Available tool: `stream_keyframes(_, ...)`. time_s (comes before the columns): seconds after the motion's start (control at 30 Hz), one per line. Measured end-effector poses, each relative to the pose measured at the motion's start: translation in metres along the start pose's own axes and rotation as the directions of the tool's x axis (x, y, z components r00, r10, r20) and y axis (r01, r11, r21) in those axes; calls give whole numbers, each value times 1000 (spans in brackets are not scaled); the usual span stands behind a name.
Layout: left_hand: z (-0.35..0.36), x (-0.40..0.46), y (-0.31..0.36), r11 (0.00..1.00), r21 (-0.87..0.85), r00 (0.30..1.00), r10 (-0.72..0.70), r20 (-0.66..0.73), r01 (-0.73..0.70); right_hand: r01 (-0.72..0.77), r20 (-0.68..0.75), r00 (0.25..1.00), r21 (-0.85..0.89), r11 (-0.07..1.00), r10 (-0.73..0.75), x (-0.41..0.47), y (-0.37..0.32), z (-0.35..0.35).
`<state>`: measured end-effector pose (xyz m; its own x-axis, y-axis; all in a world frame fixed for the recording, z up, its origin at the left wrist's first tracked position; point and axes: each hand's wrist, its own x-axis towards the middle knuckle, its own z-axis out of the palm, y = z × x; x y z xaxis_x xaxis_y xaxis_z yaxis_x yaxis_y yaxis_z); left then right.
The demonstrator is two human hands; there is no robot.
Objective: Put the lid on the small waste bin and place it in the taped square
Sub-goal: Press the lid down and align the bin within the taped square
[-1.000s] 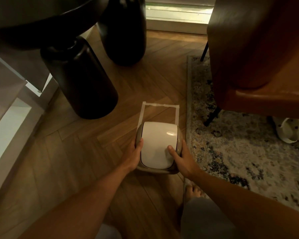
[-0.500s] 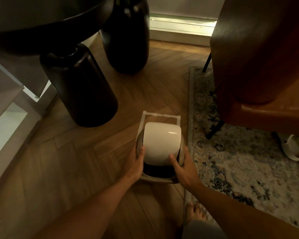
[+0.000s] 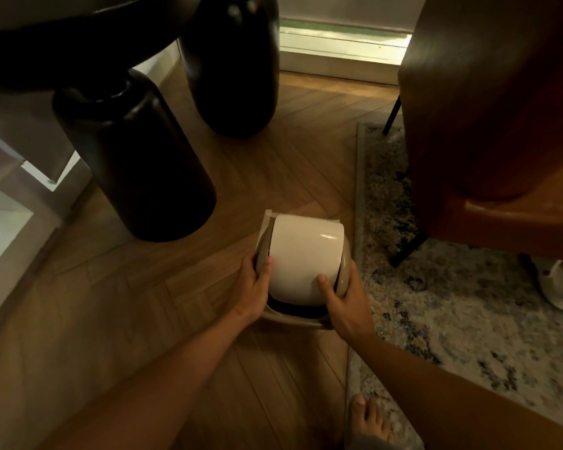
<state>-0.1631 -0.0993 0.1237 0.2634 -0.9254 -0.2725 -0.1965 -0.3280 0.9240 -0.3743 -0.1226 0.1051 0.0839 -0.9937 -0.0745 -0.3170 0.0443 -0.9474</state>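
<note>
The small beige waste bin (image 3: 345, 264) stands on the wooden floor with its lid on. The white swing flap (image 3: 304, 254) of the lid is tipped, and a dark gap shows at its near edge. My left hand (image 3: 252, 290) grips the bin's left side, thumb on the flap. My right hand (image 3: 343, 300) grips the right side, thumb on the flap too. Of the taped square (image 3: 268, 217) only the far left corner and a sliver of the far edge show; the bin covers the rest.
Two tall black vases, one (image 3: 134, 157) left of the bin and another (image 3: 231, 63) farther back, stand on the floor. A brown chair (image 3: 488, 125) rests on a patterned rug (image 3: 452, 303) to the right. My bare foot (image 3: 369, 420) is near the bottom.
The bin has slid away from me onto the taped square, now covering most of it. The white flap has tilted, opening a dark gap at its near edge. Both hands stayed on the bin.
</note>
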Motion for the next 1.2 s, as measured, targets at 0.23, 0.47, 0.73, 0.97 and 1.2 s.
stream_keyframes(0.23,-4,42,9,1000,6,999,30,-12,-30,33,-25,999,43,999,-32,36,1,8)
stream_keyframes(0.47,-9,106,8,993,-111,992,61,111,-48,95,40,995,-20,995,-94,93,10,8)
stream_keyframes(0.73,-13,175,29,995,-93,978,47,203,-29,110,47,993,-112,988,-105,170,9,10)
stream_keyframes(0.97,-19,212,43,1000,-30,987,9,159,-4,100,80,992,-40,994,-97,211,5,15)
stream_keyframes(1.2,-23,214,41,999,31,985,-13,171,8,100,97,991,-58,993,-95,212,4,12)
